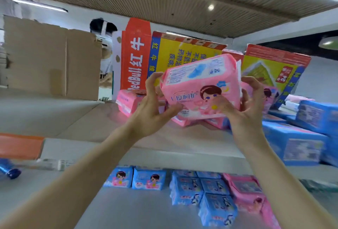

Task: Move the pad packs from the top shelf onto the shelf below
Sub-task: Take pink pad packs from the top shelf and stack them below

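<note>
Both hands hold one pink pad pack (201, 86) in the air above the top shelf (182, 137), a little tilted, in front of the Red Bull cartons (136, 55); the left hand (151, 108) grips its left end, fingers spread and curled round the edge, thumb under the front; the right hand (248, 108) grips the right end in the same way, thumb pressed on the printed face. More pink packs (128, 102) lie on the top shelf just behind the hands; large blue packs (292, 142) are stacked at the right. On the lower shelf (128, 210) small blue packs (201, 190) stand beside some pink ones (245, 192); a brown cardboard box (51, 60) stands at the left.
</note>
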A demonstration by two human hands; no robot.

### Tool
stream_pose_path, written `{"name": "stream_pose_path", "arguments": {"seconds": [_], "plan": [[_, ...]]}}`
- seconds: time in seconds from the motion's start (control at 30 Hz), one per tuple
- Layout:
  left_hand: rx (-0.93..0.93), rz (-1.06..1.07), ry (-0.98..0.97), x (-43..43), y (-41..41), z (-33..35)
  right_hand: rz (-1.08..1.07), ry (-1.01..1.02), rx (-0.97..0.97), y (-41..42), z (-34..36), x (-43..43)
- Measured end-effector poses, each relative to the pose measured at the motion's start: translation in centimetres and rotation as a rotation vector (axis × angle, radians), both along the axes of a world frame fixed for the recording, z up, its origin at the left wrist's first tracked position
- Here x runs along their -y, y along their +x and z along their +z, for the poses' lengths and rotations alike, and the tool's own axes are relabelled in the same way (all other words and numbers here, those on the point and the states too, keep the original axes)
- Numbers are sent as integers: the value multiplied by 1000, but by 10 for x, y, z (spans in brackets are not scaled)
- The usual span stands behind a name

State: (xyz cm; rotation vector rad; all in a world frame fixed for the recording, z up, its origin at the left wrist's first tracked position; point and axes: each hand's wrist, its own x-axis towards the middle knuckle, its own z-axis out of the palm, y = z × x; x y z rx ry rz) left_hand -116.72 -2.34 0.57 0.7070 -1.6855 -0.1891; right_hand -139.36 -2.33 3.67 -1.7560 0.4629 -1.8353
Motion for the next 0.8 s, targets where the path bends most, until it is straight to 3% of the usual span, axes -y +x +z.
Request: {"name": "stream_pose_path", "arguments": {"seconds": [0.17,0.37,0.57,0.7,0.8], "plan": [[-200,-176,34,-52,-33,-18,175,150,49,-30,-31,-30],[-265,-174,173,-119,-94,-39,264,211,-4,-99,-77,-77],[-430,-61,457,-167,-160,-85,374,347,-192,-182,-149,-117],[-534,148,651,-191,-192,-136,162,298,-443,-227,-205,-142],[-548,189,831,-207,-214,-174,18,255,-564,-247,-233,-149]]}}
